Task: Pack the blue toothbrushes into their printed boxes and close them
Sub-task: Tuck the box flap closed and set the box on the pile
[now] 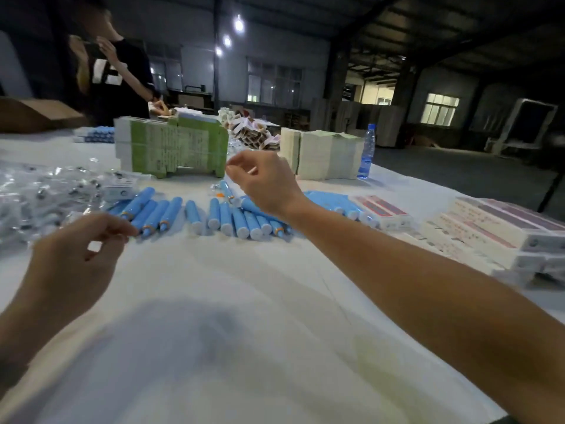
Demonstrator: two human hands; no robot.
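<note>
Several blue toothbrushes [195, 217] lie in a row across the middle of the white table [232, 301]. My right hand [266, 182] hovers above the right part of that row, fingers loosely curled, holding nothing. My left hand [76, 249] hangs over the table at the near left of the row, fingers apart and empty, its fingertips close to one brush's end. Closed printed boxes [489, 232] are stacked at the right. Bundles of flat green-printed cartons [171, 146] stand behind the brushes.
A heap of clear plastic-wrapped parts [46, 194] covers the left. More flat carton stacks [321, 154] and a water bottle [366, 151] stand at the back right. A person in a black shirt [119, 75] stands beyond the table's far left. A brown cardboard box [33, 113] sits nearby.
</note>
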